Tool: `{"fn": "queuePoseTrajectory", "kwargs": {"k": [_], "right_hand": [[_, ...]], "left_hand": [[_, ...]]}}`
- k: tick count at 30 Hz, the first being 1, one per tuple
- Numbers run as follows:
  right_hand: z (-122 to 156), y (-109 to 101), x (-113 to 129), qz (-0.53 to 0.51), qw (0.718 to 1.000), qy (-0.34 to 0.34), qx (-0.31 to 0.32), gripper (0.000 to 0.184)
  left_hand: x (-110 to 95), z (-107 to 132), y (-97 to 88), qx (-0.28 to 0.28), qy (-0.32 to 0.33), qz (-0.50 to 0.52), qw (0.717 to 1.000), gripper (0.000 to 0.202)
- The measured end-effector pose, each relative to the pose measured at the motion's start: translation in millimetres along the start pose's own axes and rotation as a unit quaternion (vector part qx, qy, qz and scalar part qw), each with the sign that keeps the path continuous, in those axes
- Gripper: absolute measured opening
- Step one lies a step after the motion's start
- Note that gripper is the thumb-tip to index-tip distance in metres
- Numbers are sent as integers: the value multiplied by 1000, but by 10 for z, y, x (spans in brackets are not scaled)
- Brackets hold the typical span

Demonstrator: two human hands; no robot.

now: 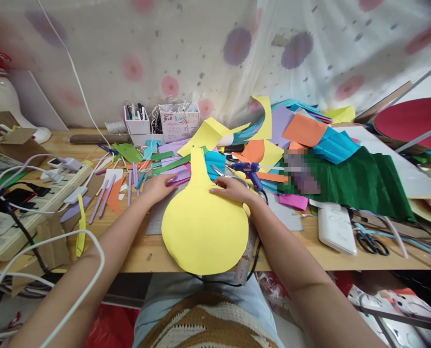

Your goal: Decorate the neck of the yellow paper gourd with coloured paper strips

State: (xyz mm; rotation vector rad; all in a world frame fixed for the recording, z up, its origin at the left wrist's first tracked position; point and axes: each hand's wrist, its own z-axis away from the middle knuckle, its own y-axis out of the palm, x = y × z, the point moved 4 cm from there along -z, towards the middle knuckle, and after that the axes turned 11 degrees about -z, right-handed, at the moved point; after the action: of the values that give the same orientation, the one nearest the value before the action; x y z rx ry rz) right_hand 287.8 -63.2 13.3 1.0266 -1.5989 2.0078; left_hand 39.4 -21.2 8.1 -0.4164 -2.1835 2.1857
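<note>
A yellow paper cutout [205, 227], round below with a straight neck on top, lies in front of me and reaches past the table's front edge. My left hand [159, 188] is left of its neck, thumb and fingers apart, beside folded purple paper [181, 175]. On the cutout's right shoulder rests my right hand [231, 189], its thumb on the yellow paper and its fingers spread a little. Just beyond those fingers are scissors [218, 171] with pointed metal blades. A blue glue gun [249, 174] lies right of them. Part of a grey cutting mat [157, 220] shows underneath.
Purple paper strips [107, 195] and scraps lie left. Green crepe paper [367, 181], a white power bank [336, 228] and black-handled scissors [373, 241] are right. A power strip [37, 212] with cables borders the left side. White pen boxes [179, 123] stand behind.
</note>
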Motion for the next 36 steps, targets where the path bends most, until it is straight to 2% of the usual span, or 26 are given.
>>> {"fn": "queuePoseTrajectory", "kwargs": {"k": [2, 6, 8, 10, 12, 14, 17, 22, 29, 36], "right_hand": [[-6, 5, -9, -2, 1000, -2, 0, 42], [-2, 5, -14, -6, 1000, 0, -2, 42], [1, 3, -15, -6, 1000, 2, -3, 42], [2, 2, -17, -7, 1000, 3, -3, 43], [2, 1, -16, -9, 1000, 2, -1, 42], [2, 1, -13, -9, 1000, 1, 0, 42], [6, -3, -3, -11, 1000, -1, -1, 41], [14, -6, 15, -13, 1000, 3, 2, 39], [8, -9, 15, -9, 1000, 3, 14, 39], [5, -13, 15, -12, 1000, -4, 23, 39]], "left_hand": [[-20, -36, -2, -21, 24, -41, 999, 47], [-63, -92, -35, -76, 99, -95, 988, 28], [-54, -105, -56, -89, 107, -109, 984, 25], [9, -123, -94, -99, 67, -87, 989, 25], [129, -150, -143, -116, -10, -23, 993, 27], [273, -188, -181, -132, -86, 56, 986, 30], [448, -270, -213, -138, -141, 118, 973, 32], [593, -331, -301, -164, -186, 69, 966, 29], [704, -309, -431, -156, -240, -29, 958, 30], [778, -258, -681, -170, -231, -79, 955, 30]]}}
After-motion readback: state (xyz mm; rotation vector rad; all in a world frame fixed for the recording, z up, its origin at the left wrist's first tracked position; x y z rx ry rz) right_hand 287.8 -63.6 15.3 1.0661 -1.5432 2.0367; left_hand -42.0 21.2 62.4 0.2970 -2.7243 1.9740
